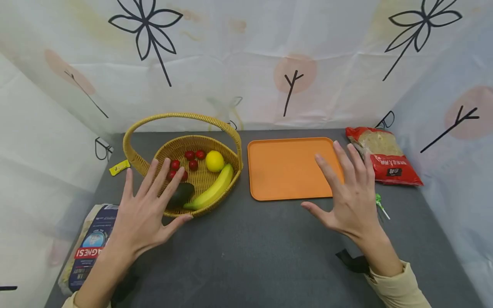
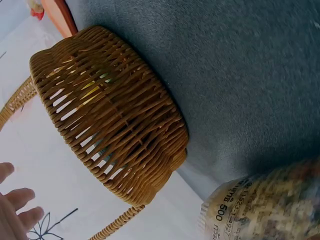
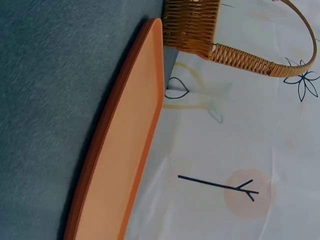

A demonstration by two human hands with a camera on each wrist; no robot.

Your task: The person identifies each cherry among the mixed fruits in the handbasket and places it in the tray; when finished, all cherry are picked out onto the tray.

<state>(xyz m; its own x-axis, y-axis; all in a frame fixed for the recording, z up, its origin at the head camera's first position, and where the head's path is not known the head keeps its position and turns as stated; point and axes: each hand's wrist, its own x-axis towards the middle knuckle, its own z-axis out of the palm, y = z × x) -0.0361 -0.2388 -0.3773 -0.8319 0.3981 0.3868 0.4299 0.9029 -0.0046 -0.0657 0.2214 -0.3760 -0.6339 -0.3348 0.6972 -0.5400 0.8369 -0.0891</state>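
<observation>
My left hand [image 1: 144, 218] is held with fingers spread, in front of the near left side of a wicker basket [image 1: 236, 179]. In the basket lie a banana [image 1: 212, 190], a yellow lemon-like fruit [image 1: 215, 161], a dark green avocado-like fruit [image 1: 182, 194] and several small red fruits [image 1: 189, 155], some partly hidden by my fingers. My right hand [image 1: 352, 203], fingers also spread, overlaps the right edge of an orange tray [image 1: 289, 169] in the head view. Neither hand holds anything. In the left wrist view the basket's woven side [image 2: 115, 115] shows beyond a few fingertips [image 2: 20, 199].
A blue pasta bag [image 1: 90, 248] lies at the left, partly behind my left forearm. A yellow wrapped packet [image 1: 120, 167] is left of the basket. At the right lie a red bag [image 1: 389, 160] and a green lollipop [image 1: 379, 203]. Patterned cloth [image 1: 250, 64] walls the grey table [image 1: 246, 256].
</observation>
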